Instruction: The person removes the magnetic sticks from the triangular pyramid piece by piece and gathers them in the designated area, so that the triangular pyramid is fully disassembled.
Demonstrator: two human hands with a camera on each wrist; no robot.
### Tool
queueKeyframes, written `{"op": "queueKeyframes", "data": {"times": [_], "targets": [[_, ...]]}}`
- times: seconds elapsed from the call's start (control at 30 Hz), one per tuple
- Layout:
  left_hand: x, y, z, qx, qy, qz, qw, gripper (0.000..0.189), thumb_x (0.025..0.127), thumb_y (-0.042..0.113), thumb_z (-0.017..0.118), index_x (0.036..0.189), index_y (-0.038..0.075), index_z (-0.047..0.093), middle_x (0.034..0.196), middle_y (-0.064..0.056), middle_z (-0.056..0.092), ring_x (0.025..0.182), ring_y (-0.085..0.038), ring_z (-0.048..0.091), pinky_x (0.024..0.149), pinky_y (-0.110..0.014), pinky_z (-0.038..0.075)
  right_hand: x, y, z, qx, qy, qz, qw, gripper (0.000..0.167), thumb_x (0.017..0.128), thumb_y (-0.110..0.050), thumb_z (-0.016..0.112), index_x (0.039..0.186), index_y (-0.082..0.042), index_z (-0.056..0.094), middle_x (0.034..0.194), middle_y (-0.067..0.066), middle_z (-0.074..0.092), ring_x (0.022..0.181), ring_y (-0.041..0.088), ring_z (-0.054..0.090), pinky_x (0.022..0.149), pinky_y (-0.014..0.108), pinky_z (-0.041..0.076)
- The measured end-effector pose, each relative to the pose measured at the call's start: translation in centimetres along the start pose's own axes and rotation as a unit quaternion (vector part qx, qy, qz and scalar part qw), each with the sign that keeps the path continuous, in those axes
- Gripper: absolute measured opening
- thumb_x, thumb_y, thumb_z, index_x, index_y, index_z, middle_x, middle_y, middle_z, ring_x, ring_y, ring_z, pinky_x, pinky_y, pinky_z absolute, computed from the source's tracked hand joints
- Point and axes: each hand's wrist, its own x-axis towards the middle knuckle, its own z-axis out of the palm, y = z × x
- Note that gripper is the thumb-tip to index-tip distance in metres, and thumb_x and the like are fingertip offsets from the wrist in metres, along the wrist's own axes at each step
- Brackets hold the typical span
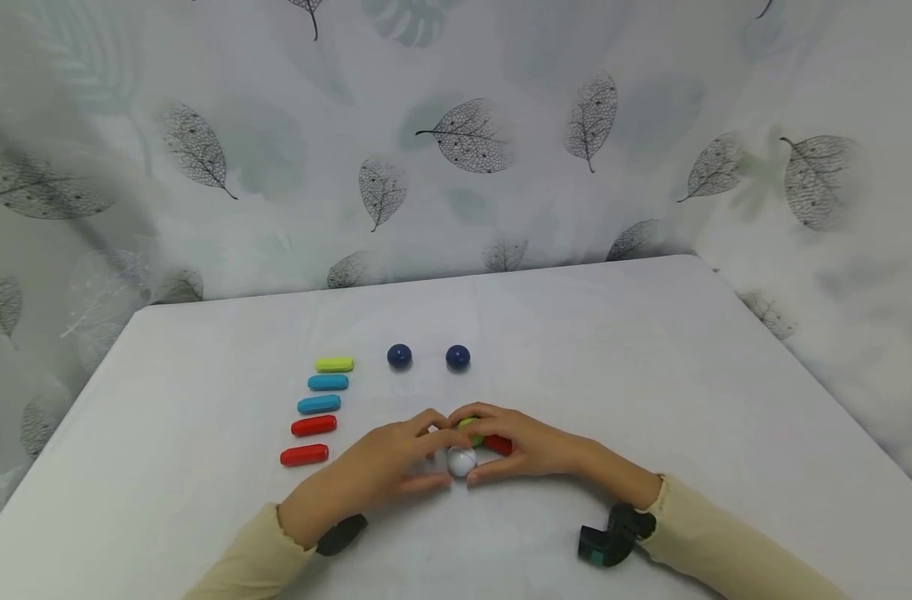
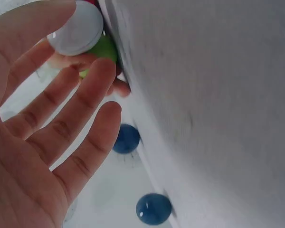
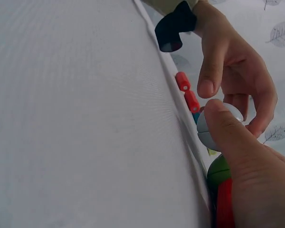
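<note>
A glossy white ball [image 1: 462, 461] sits between my two hands, just in front of a green ball [image 1: 471, 431] and a short red bar [image 1: 498, 445]. My right hand [image 1: 527, 442] arches over the green ball and the red bar. Its thumb [image 3: 225, 126] lies against the white ball, which it appears to pinch; the fingertips are partly hidden. From the left, my left hand [image 1: 396, 454] reaches round the white ball with spread, loosely bent fingers. In the right wrist view its thumb [image 3: 210, 78] stands apart from the ball.
Two dark blue balls [image 1: 399, 357] [image 1: 458, 357] stand farther back on the white table [image 1: 651, 358]. Left of the hands, short bars lie in a column: yellow-green [image 1: 334, 364], blue [image 1: 328, 382] and red [image 1: 313, 426]. A leaf-patterned cloth [image 1: 456, 200] hangs behind the table.
</note>
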Motion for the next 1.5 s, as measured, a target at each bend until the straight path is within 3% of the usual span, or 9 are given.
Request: {"op": "queueKeyframes", "data": {"times": [0.3,0.57,0.8,1.07,1.5], "targets": [[0.6,0.4,0.6,0.024,0.032,0.035,0.9986,0.036,0.085,0.025,0.078,0.118,0.021,0.066,0.108,0.000,0.054,0.075,-0.009,0.057,0.068,-0.015,0.048,0.0,-0.2,0.0,-0.001,-0.001,-0.009,1.0000,0.040,0.087,-0.025,0.075,0.125,-0.017,0.063,0.137,-0.001,0.050,0.126,0.014,0.048,0.108,0.033,0.038],[0.6,0.5,0.3,0.002,0.015,0.015,0.9998,0.035,0.085,0.023,0.077,0.118,0.022,0.065,0.111,0.000,0.055,0.081,-0.010,0.059,0.074,-0.018,0.051,0.0,-0.5,-0.1,-0.010,0.000,-0.002,0.9999,0.041,0.086,-0.027,0.076,0.124,-0.018,0.063,0.136,-0.004,0.050,0.125,0.013,0.048,0.108,0.032,0.039],[0.9,0.4,0.4,0.016,0.014,0.019,0.9996,0.035,0.084,0.023,0.078,0.116,0.022,0.065,0.111,0.000,0.056,0.079,-0.010,0.059,0.073,-0.018,0.051,-0.3,-0.4,-0.1,-0.024,-0.001,0.000,0.9997,0.040,0.088,-0.029,0.074,0.125,-0.018,0.062,0.139,-0.002,0.049,0.126,0.014,0.047,0.108,0.034,0.039],[0.4,0.1,-0.1,-0.017,-0.009,-0.003,0.9998,0.036,0.085,0.024,0.076,0.119,0.021,0.063,0.114,0.002,0.056,0.089,-0.011,0.061,0.082,-0.021,0.052,-0.5,-0.3,0.3,-0.026,-0.002,0.000,0.9997,0.037,0.093,-0.026,0.069,0.127,-0.018,0.060,0.142,0.000,0.047,0.129,0.016,0.046,0.109,0.036,0.038],[-0.1,-0.8,-1.7,-0.094,0.014,-0.037,0.9948,0.041,0.087,0.020,0.074,0.126,0.016,0.059,0.115,0.003,0.065,0.095,-0.012,0.064,0.083,-0.024,0.054,-0.4,-0.2,0.2,-0.019,0.001,0.017,0.9997,0.042,0.095,-0.022,0.066,0.134,-0.011,0.057,0.143,0.005,0.047,0.126,0.017,0.048,0.108,0.036,0.039]]}}
